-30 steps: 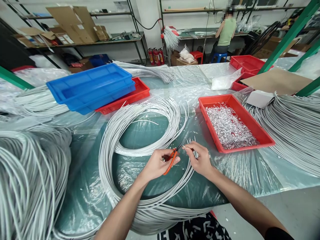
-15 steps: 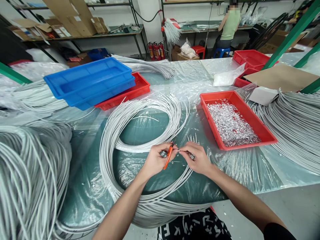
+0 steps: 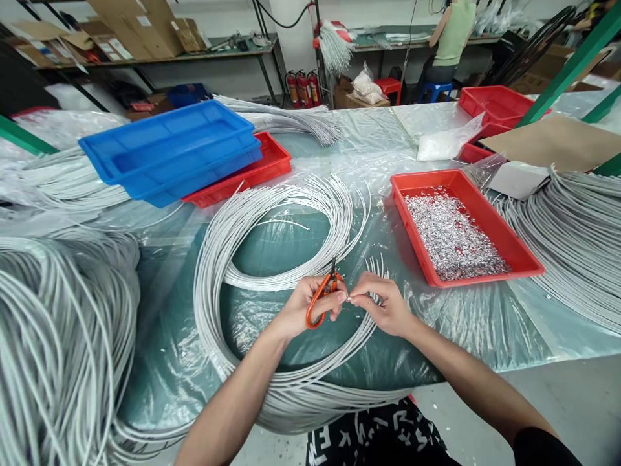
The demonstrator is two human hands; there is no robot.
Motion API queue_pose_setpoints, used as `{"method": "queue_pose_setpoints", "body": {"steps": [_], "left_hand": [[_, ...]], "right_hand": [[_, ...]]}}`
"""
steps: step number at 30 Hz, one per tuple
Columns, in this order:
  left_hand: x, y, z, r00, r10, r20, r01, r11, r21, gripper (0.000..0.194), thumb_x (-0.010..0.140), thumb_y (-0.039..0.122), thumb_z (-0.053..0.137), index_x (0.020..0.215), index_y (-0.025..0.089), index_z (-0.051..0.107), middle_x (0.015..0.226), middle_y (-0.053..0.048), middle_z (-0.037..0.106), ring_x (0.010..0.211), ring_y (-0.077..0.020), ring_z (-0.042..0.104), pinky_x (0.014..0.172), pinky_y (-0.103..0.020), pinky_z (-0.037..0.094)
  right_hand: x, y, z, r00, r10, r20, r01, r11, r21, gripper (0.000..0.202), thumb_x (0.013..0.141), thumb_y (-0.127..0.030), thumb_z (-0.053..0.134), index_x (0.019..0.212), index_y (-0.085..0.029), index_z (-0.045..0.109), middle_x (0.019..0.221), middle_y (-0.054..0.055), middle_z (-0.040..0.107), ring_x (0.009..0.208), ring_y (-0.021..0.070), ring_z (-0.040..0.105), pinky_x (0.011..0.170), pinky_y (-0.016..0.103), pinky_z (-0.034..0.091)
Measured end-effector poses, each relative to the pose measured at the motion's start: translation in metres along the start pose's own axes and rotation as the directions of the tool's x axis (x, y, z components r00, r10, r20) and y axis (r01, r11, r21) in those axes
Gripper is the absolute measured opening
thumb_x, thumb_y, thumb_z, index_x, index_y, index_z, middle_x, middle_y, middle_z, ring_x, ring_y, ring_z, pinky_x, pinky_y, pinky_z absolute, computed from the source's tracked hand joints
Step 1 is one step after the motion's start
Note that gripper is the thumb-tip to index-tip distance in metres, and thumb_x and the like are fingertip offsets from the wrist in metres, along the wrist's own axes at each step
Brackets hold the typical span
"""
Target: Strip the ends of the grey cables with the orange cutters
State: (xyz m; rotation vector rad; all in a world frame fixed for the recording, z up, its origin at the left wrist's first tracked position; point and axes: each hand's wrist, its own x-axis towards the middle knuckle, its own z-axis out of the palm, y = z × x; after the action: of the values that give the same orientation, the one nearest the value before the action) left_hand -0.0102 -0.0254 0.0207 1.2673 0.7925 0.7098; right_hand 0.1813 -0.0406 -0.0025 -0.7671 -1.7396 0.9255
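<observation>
My left hand (image 3: pixel 298 309) is closed around orange-handled snips (image 3: pixel 315 301), whose dark jaws point up and away from me. Its thumb and a finger also pinch at a tiny tip facing my other hand. My right hand (image 3: pixel 385 305) is closed in a pinch on a thin cable end, mostly hidden by the fingers. Both sets of fingertips nearly meet above a large coil of grey-white cable (image 3: pixel 207 285). Several loose cable ends (image 3: pixel 376 265) stick up just behind my right hand.
To the right is a red tray (image 3: pixel 521 264) holding small shiny pieces. Blue trays (image 3: pixel 169 145) rest on another red tray (image 3: pixel 279 160). Cable bundles lie far left (image 3: pixel 58 349) and far right (image 3: pixel 572 246). A person (image 3: pixel 451 39) sits at the back bench.
The snips have swung in my left hand, so their handle loop now shows wider and the jaws point more upright. Both hands stay close together; the whole view has shifted slightly.
</observation>
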Motion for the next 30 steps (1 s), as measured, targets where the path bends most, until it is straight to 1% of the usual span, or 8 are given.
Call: {"method": "queue_pose_setpoints", "body": {"steps": [2,4,11,15,19,23,27,30], "left_hand": [[0.001,-0.001,0.001,1.000,-0.004,-0.021,0.004,1.000,-0.003,0.029,0.083,0.037,0.069,0.072,0.012,0.061,0.057,0.001,0.056,0.050,-0.0089,0.050,0.053,-0.022,0.039],[0.002,-0.003,0.000,0.998,0.019,-0.055,-0.018,0.999,0.028,0.028,0.082,0.037,0.070,0.074,0.012,0.061,0.057,0.001,0.056,0.051,-0.0092,0.051,0.054,-0.022,0.040],[0.003,-0.007,0.002,0.985,0.118,-0.124,-0.099,0.984,0.146,0.025,0.083,0.035,0.070,0.078,0.013,0.062,0.058,0.002,0.056,0.053,-0.0087,0.050,0.054,-0.021,0.039],[0.002,-0.008,0.004,0.976,0.156,-0.154,-0.131,0.978,0.162,0.021,0.085,0.033,0.068,0.078,0.014,0.062,0.057,0.003,0.056,0.054,-0.0091,0.049,0.057,-0.022,0.040],[0.003,-0.009,0.008,0.964,0.192,-0.186,-0.164,0.974,0.156,0.023,0.086,0.034,0.066,0.075,0.015,0.061,0.058,0.002,0.057,0.055,-0.0102,0.051,0.058,-0.023,0.041],[0.006,-0.009,0.008,0.935,0.229,-0.271,-0.186,0.967,0.175,0.024,0.088,0.034,0.064,0.074,0.015,0.060,0.057,0.002,0.056,0.054,-0.0102,0.052,0.057,-0.023,0.042],[0.007,-0.008,0.001,0.899,0.271,-0.344,-0.220,0.959,0.179,0.022,0.089,0.033,0.062,0.076,0.016,0.060,0.057,0.002,0.056,0.053,-0.0097,0.052,0.057,-0.023,0.043],[0.007,-0.007,-0.002,0.912,0.258,-0.320,-0.192,0.956,0.224,0.023,0.085,0.033,0.066,0.073,0.015,0.061,0.058,0.002,0.056,0.053,-0.0094,0.051,0.056,-0.022,0.042]], "right_hand": [[0.001,0.001,0.000,1.000,0.015,-0.009,-0.015,1.000,0.017,0.020,0.095,-0.029,0.058,0.081,-0.020,0.068,0.069,0.003,0.065,0.067,0.0164,0.056,0.066,0.031,0.044],[0.001,0.002,0.000,0.999,0.035,-0.027,-0.035,0.999,0.003,0.018,0.093,-0.029,0.060,0.081,-0.020,0.069,0.069,0.003,0.065,0.066,0.0163,0.056,0.066,0.031,0.044],[0.000,0.001,0.003,0.995,0.027,-0.099,-0.038,0.992,-0.117,0.013,0.090,-0.022,0.063,0.078,-0.019,0.067,0.064,0.001,0.060,0.062,0.0149,0.052,0.062,0.029,0.042],[-0.001,0.002,0.004,0.993,0.026,-0.111,-0.040,0.990,-0.134,0.014,0.090,-0.022,0.062,0.077,-0.018,0.065,0.063,0.000,0.059,0.061,0.0141,0.051,0.061,0.028,0.042],[0.000,0.001,0.005,0.991,0.027,-0.129,-0.045,0.990,-0.136,0.014,0.090,-0.022,0.062,0.077,-0.018,0.066,0.064,0.001,0.060,0.062,0.0143,0.053,0.061,0.028,0.042],[0.001,0.000,0.003,0.991,0.083,-0.109,-0.095,0.989,-0.110,0.017,0.092,-0.026,0.060,0.077,-0.018,0.066,0.066,0.002,0.064,0.062,0.0145,0.055,0.062,0.028,0.044],[0.001,0.001,0.003,0.985,0.145,-0.089,-0.151,0.987,-0.058,0.026,0.095,-0.033,0.056,0.076,-0.018,0.066,0.064,0.002,0.065,0.063,0.0149,0.058,0.062,0.027,0.045],[0.000,0.004,0.004,0.975,0.206,-0.078,-0.206,0.979,0.011,0.032,0.096,-0.041,0.052,0.079,-0.018,0.066,0.062,0.001,0.063,0.061,0.0144,0.058,0.062,0.027,0.045]]}}
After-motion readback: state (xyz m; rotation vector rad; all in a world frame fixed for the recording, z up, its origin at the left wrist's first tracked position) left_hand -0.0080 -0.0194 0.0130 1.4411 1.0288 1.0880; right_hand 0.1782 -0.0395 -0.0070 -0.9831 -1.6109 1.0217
